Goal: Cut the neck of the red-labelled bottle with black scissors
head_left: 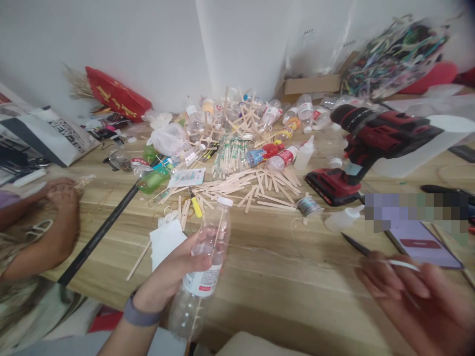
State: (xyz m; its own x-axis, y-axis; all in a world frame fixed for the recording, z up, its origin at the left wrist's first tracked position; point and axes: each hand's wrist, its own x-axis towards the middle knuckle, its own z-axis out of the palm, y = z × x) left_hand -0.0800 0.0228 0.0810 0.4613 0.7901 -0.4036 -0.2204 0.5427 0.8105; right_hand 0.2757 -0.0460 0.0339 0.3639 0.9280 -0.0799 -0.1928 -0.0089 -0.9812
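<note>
My left hand (181, 259) is wrapped round a clear plastic bottle (187, 316) with a white cap and a white label. The bottle tilts, cap end away from me. A thin wooden stick (218, 230) runs lengthwise along it; its lower end shows near the bottle's base. To the right, my right hand (411, 291) is blurred, its fingers curled. A dark pointed tool (354, 244) sticks out from those fingers, and a thin white band (404, 265) crosses them. Beside that hand lies a phone (426, 242), partly covered by a pixelated patch.
Flat wooden sticks (237, 185) and plastic bottles (284, 158) heap up mid-table. A red-black cordless drill (382, 143) stands right, near a thread spool (309, 205). White paper (166, 242) lies left of the bottle. A black bar (100, 235) separates off another person's hands (61, 193).
</note>
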